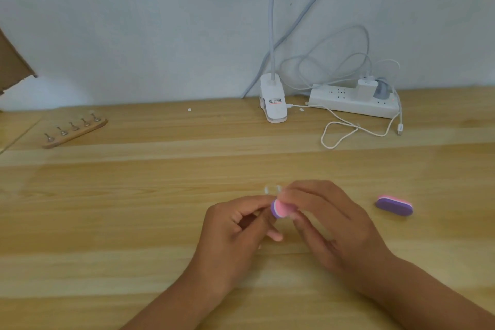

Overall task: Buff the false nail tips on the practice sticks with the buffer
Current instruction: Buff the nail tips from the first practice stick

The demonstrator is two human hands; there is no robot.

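Note:
A small pink and purple buffer (280, 208) is pinched in my right hand (326, 225) above the near middle of the wooden table (134, 209). My left hand (235, 230) pinches clear practice sticks, and their pale nail tips (272, 190) poke out blurred just above the buffer. The buffer lies against the sticks between my two hands. A wooden holder (76, 131) with several small metal stands sits at the far left of the table.
A second purple and pink buffer (394, 205) lies on the table to the right of my hands. At the back stand a white clip lamp base (273, 102), a white power strip (353, 103) with plugs, and loose white cables (345, 131). Cardboard shows at the left edge.

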